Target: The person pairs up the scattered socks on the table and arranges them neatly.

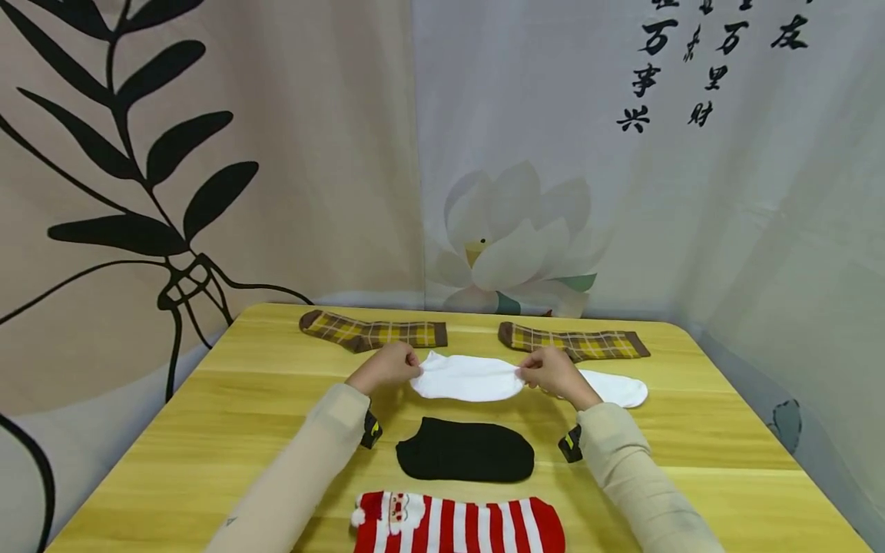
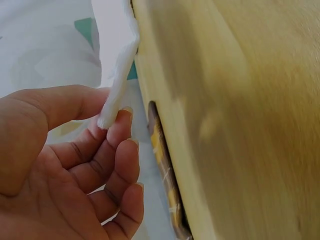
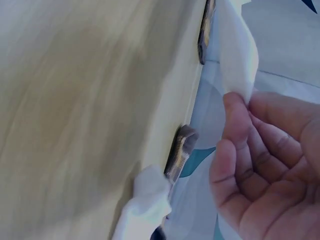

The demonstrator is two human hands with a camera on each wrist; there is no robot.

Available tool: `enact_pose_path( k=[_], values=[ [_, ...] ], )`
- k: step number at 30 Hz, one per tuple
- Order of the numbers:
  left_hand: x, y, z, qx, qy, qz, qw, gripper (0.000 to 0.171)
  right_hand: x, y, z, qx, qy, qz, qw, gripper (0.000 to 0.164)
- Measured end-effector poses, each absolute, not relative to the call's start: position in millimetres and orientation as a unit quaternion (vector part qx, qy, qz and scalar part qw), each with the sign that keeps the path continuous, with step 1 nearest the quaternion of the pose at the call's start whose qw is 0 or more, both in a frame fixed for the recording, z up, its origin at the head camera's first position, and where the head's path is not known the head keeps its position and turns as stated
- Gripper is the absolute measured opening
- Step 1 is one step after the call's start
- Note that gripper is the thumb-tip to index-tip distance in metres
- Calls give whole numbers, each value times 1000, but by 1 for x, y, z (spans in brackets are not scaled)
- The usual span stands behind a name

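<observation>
A white ankle sock (image 1: 469,378) is stretched sideways between both hands, raised over the wooden table. My left hand (image 1: 389,365) pinches its left end; the left wrist view has the thumb and index finger on the white fabric (image 2: 119,75). At the other end, my right hand (image 1: 555,373) pinches the sock's tip, which hangs from thumb and fingertip in the right wrist view (image 3: 239,55). A second white sock (image 1: 618,389) lies partly behind my right hand and wrist. Below the stretched sock, a black ankle sock (image 1: 465,450) lies flat.
Two brown-and-yellow plaid socks (image 1: 387,333) (image 1: 577,342) lie along the table's far edge. Nearest me is a red-and-white striped sock (image 1: 459,526) with a Santa face, cut off by the frame. A printed curtain (image 1: 332,153) hangs behind the table (image 1: 228,430).
</observation>
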State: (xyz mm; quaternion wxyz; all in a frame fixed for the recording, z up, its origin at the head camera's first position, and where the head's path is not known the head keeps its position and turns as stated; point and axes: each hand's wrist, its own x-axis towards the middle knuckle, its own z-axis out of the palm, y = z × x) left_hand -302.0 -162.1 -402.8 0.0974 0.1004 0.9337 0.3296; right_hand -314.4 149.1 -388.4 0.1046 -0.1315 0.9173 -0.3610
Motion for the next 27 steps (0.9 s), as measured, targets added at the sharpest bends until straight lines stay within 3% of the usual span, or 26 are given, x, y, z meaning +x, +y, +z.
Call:
enact_pose_path(
  k=[17,27],
  values=[
    [-310,-144,-413,106,935,316,123,51,-324,154,-406,-104,933,-323,117,12],
    [-311,-143,-421,94,935,307,153,43,-330,155,-422,-102,934,-320,120,9]
  ],
)
